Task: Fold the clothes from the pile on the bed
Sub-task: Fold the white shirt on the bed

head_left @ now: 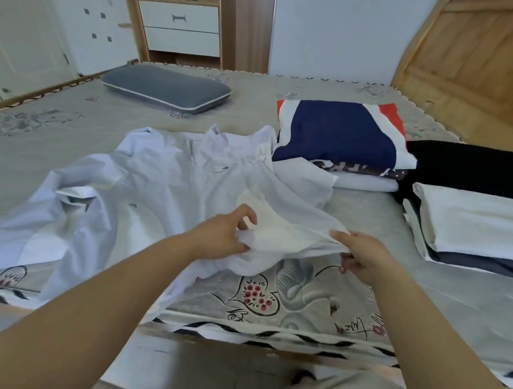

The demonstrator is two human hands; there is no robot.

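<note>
A wide bed (318, 301) fills most of the view, covered by a grey-beige mat printed with flowers, hearts and script, its near edge trimmed in a black-and-white zigzag. A wooden headboard (463, 64) with slanted panels rises at the far right corner. A grey pillow (166, 88) with pale piping lies near the far left edge. Behind the bed stands a wooden cabinet (179, 25) with two white drawers, a dark handle on the upper one. A white wall (336, 34) runs beside it, and white panelled doors (37, 32) stand at left. Soft, even daylight fills the room.
</note>
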